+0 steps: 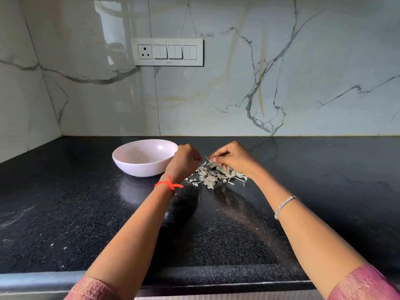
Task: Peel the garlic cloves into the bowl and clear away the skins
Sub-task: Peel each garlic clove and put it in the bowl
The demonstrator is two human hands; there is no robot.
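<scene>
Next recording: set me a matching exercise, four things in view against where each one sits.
Things:
1 bowl
2 garlic skins
3 red thread
4 silver bracelet

Places:
A on the right forearm
B heaped on the counter, right of the bowl
C tied round the left wrist
D standing on the counter, left of the skins

Pairs: 1-D; 2-B; 3-C; 4-A

I see dusty-pink ribbed fabric on both arms, the left sleeve (91,289) and right sleeve (363,284) ending short and leaving the forearms bare. A red thread (168,185) with knotted loose ends circles the wrist behind the left hand (184,161). A slim silver bracelet (284,205) sits behind the right hand (231,159).
</scene>
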